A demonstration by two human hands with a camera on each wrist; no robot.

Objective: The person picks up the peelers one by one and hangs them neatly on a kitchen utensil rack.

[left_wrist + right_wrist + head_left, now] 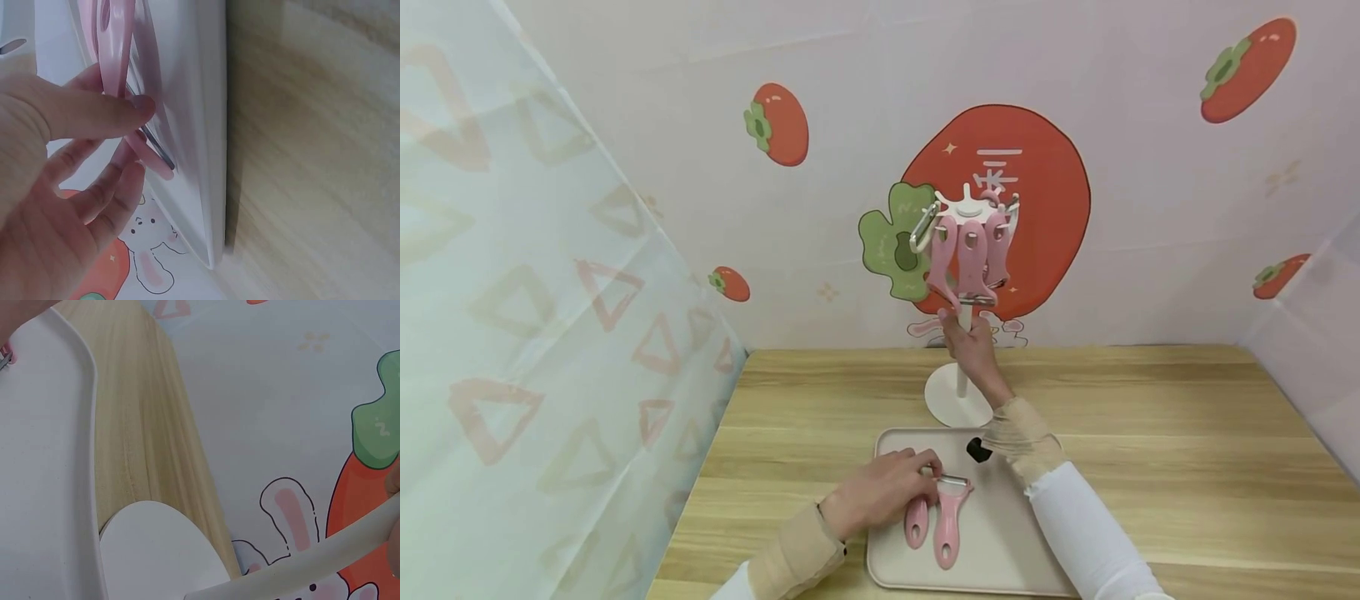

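My left hand (887, 492) is over a pale tray (1000, 550). Its thumb and fingers pinch a pink peeler (115, 47) near the head, which the fingers partly cover in the head view. To the right of it, a second pink peeler (948, 529) lies on the tray with its metal blade facing away from me. Behind the tray, my right hand (976, 354) grips the pole (312, 556) of a white stand, under its ring of hooks (968, 206). Several pink peelers (972, 254) hang from those hooks.
The stand's round white base (951, 400) rests on the wooden table (1165, 450), close behind the tray's far rim. A metal-and-white utensil (923, 229) hangs at the left of the hooks. A printed cloth backdrop (647, 75) rises along the table's back and left side.
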